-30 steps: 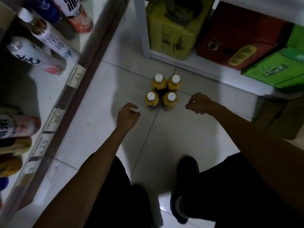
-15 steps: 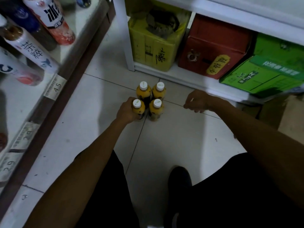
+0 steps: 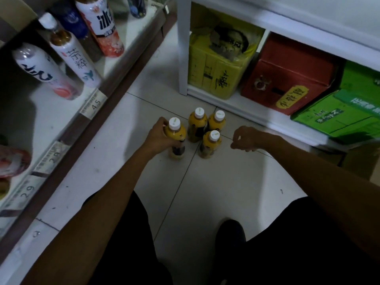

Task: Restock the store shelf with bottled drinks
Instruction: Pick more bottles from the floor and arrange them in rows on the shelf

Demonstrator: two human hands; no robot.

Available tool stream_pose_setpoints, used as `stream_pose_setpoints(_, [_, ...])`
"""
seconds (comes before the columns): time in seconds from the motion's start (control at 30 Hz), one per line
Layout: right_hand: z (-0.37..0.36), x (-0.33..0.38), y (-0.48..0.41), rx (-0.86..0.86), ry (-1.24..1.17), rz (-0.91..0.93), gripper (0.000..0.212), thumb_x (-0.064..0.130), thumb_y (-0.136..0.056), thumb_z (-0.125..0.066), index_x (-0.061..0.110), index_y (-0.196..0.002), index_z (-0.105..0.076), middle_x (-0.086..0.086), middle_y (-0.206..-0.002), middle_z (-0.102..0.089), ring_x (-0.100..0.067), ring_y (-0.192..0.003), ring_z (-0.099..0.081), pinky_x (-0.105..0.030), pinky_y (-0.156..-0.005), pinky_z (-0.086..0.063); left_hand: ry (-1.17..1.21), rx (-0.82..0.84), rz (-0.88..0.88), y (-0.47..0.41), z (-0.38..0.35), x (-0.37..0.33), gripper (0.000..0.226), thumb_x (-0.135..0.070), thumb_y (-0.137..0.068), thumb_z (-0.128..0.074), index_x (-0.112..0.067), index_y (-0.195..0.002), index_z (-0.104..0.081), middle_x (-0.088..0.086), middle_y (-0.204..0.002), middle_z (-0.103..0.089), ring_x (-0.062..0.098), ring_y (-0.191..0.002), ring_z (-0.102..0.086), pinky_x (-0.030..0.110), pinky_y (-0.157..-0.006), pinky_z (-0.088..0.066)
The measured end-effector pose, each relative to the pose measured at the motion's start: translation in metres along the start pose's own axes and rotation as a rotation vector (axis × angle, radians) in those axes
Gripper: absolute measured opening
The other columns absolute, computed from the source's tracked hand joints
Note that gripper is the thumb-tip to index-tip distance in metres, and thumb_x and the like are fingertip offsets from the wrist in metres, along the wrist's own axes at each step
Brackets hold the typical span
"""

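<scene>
The person crouches over the tiled floor (image 3: 216, 192), where four yellow drink bottles with white caps stand in a cluster. The left hand (image 3: 158, 136) grips the nearest-left bottle (image 3: 175, 134) around its upper body, fingers wrapped about it; whether its base is off the tile I cannot tell. The other three bottles (image 3: 209, 144) stand close together just to its right. The right hand (image 3: 244, 140) hovers beside them, fingers curled in with nothing in them. The store shelf (image 3: 51, 120) runs along the left, holding taller bottles above price tags (image 3: 93, 103); yellow, red and green cartons (image 3: 287, 79) fill the white rack ahead.
</scene>
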State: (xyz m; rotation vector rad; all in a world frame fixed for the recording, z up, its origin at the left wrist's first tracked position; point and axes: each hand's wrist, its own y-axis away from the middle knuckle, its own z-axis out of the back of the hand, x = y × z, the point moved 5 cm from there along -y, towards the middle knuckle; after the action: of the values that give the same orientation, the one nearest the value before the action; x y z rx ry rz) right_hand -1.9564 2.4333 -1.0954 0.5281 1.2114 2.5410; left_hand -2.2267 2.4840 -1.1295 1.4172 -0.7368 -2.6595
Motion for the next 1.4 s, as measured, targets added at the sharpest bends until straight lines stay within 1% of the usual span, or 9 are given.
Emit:
stream_pose_setpoints(0.17, [-0.007, 0.019, -0.013, -0.074, 0.166, 0.011, 0.064, 0.041, -0.087, -0.066, 0.006, -0.135, -0.045, -0.015, -0.135, -0.050, -0.030, -0.117, -0.053, -0.036, -0.092, -0.048, 0.313, -0.128, -0.076, 0.028, 0.038, -0.015, 0.069, -0.003, -0.060, -0.089, -0.008, -0.115, -0.049, -0.001, -0.106, -0.061, 0.006, -0.093, -0.061, 0.017, -0.076, -0.053])
stream_pose_setpoints(0.33, [-0.016, 0.043, -0.020, -0.106, -0.024, 0.015, 0.056, 0.041, -0.077, -0.077, 0.012, -0.119, -0.053, -0.007, -0.105, -0.050, -0.021, -0.091, -0.051, -0.030, -0.069, -0.042, 0.603, -0.312, -0.172, 0.054, 0.060, -0.029, 0.055, 0.001, -0.064, -0.086, -0.015, -0.105, -0.052, -0.001, -0.103, -0.062, 0.000, -0.090, -0.064, 0.020, -0.076, -0.054])
stream_pose_setpoints(0.43, [-0.030, 0.044, -0.029, -0.061, -0.076, -0.067, 0.073, 0.048, -0.073, -0.079, 0.005, -0.123, -0.048, -0.009, -0.105, -0.048, -0.024, -0.088, -0.052, -0.024, -0.052, -0.038, 0.714, -0.427, -0.197, 0.063, 0.070, -0.029, 0.056, -0.023, -0.054, -0.089, -0.021, -0.100, -0.055, 0.005, -0.105, -0.065, 0.012, -0.096, -0.065, 0.025, -0.078, -0.056])
stream_pose_setpoints(0.6, [-0.034, 0.046, -0.034, -0.141, -0.159, -0.072, 0.067, 0.047, -0.076, -0.077, 0.012, -0.124, -0.048, -0.008, -0.103, -0.050, -0.027, -0.089, -0.056, -0.033, -0.064, -0.049, 0.749, -0.548, -0.205, 0.070, 0.081, -0.029, 0.058, -0.036, -0.053, -0.085, -0.013, -0.097, -0.056, 0.018, -0.105, -0.065, 0.029, -0.097, -0.065, 0.038, -0.083, -0.058])
stream_pose_setpoints(0.77, [-0.038, 0.043, -0.038, -0.180, -0.208, -0.127, 0.074, 0.049, -0.071, -0.080, 0.006, -0.121, -0.046, -0.016, -0.104, -0.059, -0.035, -0.085, -0.065, -0.052, -0.073, -0.059, 0.835, -0.552, -0.138, 0.076, 0.085, -0.025, 0.052, -0.025, -0.063, -0.085, -0.001, -0.102, -0.059, 0.016, -0.100, -0.069, 0.019, -0.089, -0.068, 0.029, -0.079, -0.057])
stream_pose_setpoints(0.97, [-0.029, 0.047, -0.025, -0.215, -0.109, -0.017, 0.075, 0.056, -0.056, -0.083, 0.016, -0.113, -0.056, -0.011, -0.104, -0.062, -0.028, -0.086, -0.064, -0.036, -0.065, -0.057, 0.897, -0.542, -0.129, 0.081, 0.087, -0.027, 0.043, -0.026, -0.071, -0.079, -0.001, -0.101, -0.059, 0.017, -0.099, -0.069, 0.028, -0.091, -0.069, 0.041, -0.083, -0.058])
stream_pose_setpoints(1.07, [-0.023, 0.040, -0.028, -0.227, -0.053, 0.032, 0.081, 0.065, -0.036, -0.080, 0.025, -0.104, -0.062, -0.002, -0.104, -0.065, -0.019, -0.092, -0.063, -0.035, -0.075, -0.057, 0.914, -0.485, -0.146, 0.081, 0.083, -0.031, 0.036, -0.028, -0.074, -0.078, -0.012, -0.096, -0.054, 0.009, -0.093, -0.067, 0.024, -0.088, -0.068, 0.044, -0.083, -0.058])
stream_pose_setpoints(1.23, [-0.006, 0.039, 0.013, -0.280, -0.327, 0.088, 0.036, 0.022, -0.059, -0.090, 0.014, -0.085, -0.067, -0.003, -0.092, -0.067, -0.016, -0.085, -0.063, -0.032, -0.073, -0.053, 0.931, -0.351, -0.177, 0.075, 0.068, -0.048, 0.029, -0.027, -0.085, -0.073, -0.016, -0.102, -0.052, 0.002, -0.096, -0.069, 0.020, -0.090, -0.069, 0.035, -0.079, -0.057])
stream_pose_setpoints(1.4, [0.023, 0.036, 0.036, -0.251, -0.568, 0.454, 0.050, 0.018, -0.054, -0.091, -0.008, -0.084, -0.061, -0.024, -0.083, -0.063, -0.027, -0.079, -0.065, -0.046, -0.076, -0.056, 0.938, -0.223, -0.163, 0.061, 0.043, -0.057, 0.034, -0.035, -0.086, -0.071, -0.018, -0.110, -0.055, 0.003, -0.110, -0.069, 0.023, -0.099, -0.068, 0.043, -0.088, -0.056])
